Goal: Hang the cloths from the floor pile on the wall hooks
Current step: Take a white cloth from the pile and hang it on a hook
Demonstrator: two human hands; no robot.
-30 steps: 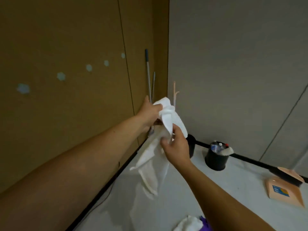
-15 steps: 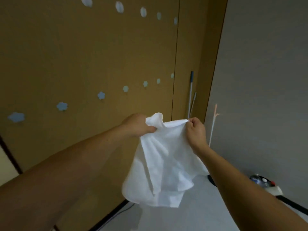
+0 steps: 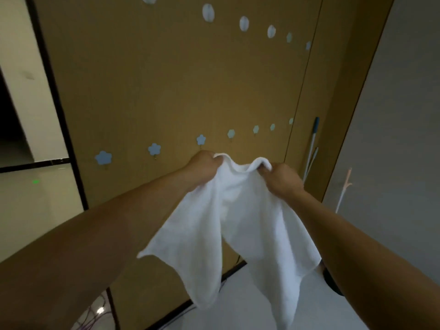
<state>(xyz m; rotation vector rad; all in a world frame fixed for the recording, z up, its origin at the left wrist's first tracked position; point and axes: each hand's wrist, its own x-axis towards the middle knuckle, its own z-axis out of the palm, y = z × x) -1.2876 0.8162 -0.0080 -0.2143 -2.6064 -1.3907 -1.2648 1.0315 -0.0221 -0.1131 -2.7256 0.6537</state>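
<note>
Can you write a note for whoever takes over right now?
Left hand: grips the top edge of the white cloth.
Right hand: grips the same edge.
The cloth hangs spread between them, just under the lower row of flower hooks.
Done: one cloth is up and opened.
Left: hook it on; no hook in view holds a cloth. The floor pile is out of view.

The cloth (image 3: 240, 217) hangs between left hand (image 3: 202, 169) and right hand (image 3: 281, 179) — just below the lower row of wall hooks (image 3: 201, 140); pole (image 3: 312, 146) stands right.
</note>
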